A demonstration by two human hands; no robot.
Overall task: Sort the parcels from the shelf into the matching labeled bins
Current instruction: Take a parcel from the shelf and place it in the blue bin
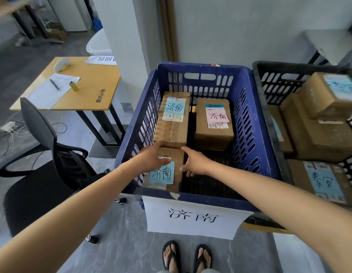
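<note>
blue bin [200, 66], three parcels [212, 135] inside, support unclear

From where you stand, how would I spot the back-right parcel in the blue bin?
Find the blue bin with the white sign on its front. Of three parcels inside, take the back-right parcel. Only it carries a pink note; the others' notes are blue.

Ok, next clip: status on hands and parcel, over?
Left hand flat atop parcel, right hand at its right side, grip unclear. Parcel in blue bin, near-left corner. Two other parcels behind, clear of it.
</note>
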